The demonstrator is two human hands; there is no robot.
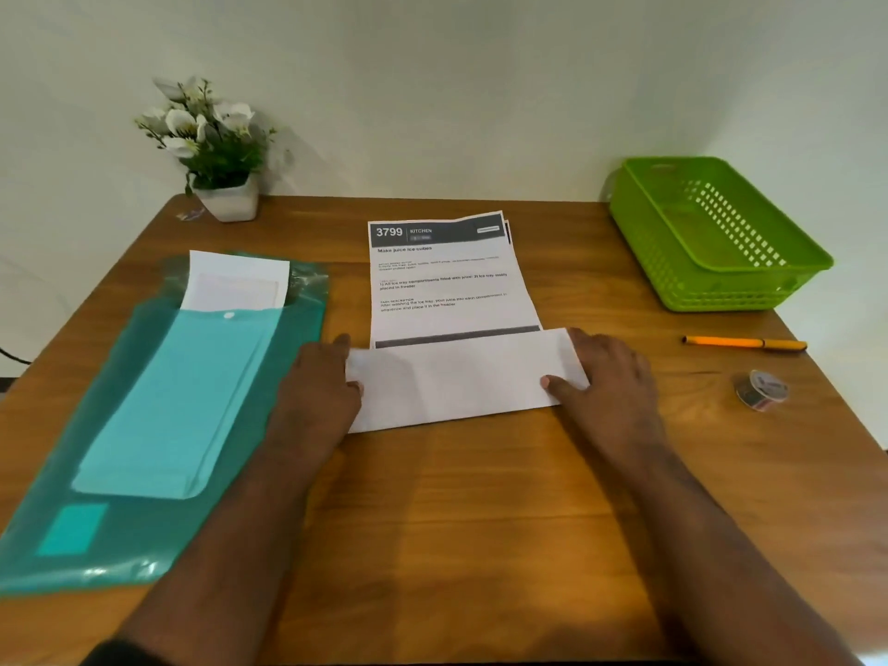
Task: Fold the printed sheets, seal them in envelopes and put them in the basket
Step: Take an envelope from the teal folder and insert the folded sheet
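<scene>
Hands, left (321, 391) and right (606, 382), press flat, fingers open, the sheet's (447, 286) folded flap lying crosswise.

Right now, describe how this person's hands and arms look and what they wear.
Both forearms are bare up to the frame's bottom edge. The left hand and right hand wear no gloves, and no rings, watch or bracelets are visible. A dark sleeve edge shows at the lower left.
</scene>
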